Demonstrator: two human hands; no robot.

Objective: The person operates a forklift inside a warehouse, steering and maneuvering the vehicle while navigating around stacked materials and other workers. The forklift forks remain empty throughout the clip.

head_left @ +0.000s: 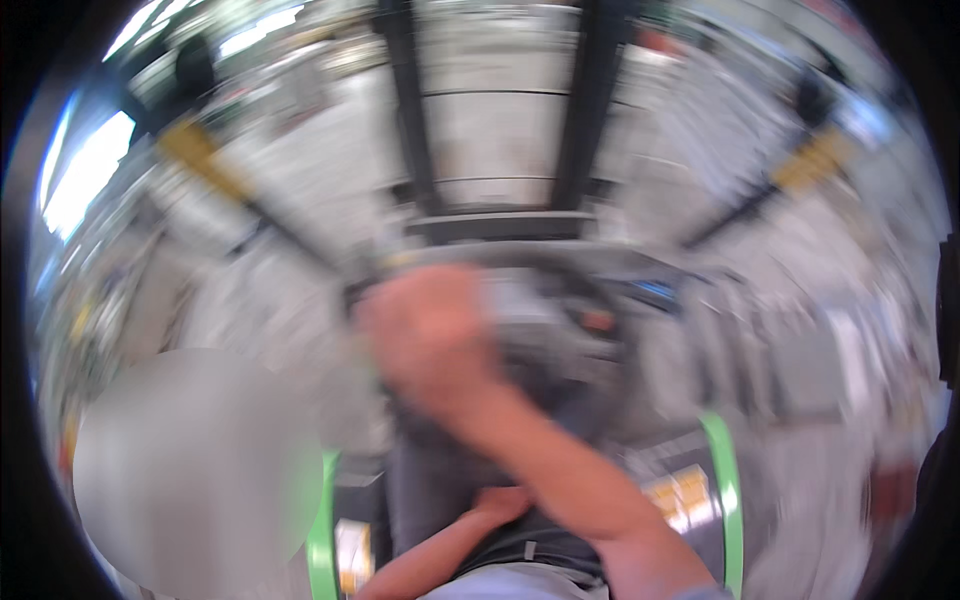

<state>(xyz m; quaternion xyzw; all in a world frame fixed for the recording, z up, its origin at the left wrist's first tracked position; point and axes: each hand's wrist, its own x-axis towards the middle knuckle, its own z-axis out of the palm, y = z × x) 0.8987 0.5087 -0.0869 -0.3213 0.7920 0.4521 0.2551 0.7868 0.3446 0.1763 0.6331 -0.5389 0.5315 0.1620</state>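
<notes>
The picture is heavily smeared by motion. In front of me is the black steering wheel (pixel 615 370) of a forklift. My right arm reaches across from the lower right, and my right hand (pixel 430 335) sits on the left part of the wheel's rim. It looks rounded and closed there, though its single fingers are blurred. My left hand (pixel 500 505) rests low near my lap, beside dark trousers. Part of it is covered by my right forearm, and its fingers do not show clearly.
The dark forklift mast (pixel 590 110) rises ahead. Slanting bars with yellow parts (pixel 205 160) (pixel 812 160) stand on both sides. Green side rails (pixel 322 525) (pixel 725 500) flank the seat. Control levers (pixel 740 340) are on the right. A grey blurred patch (pixel 195 470) covers the lower left.
</notes>
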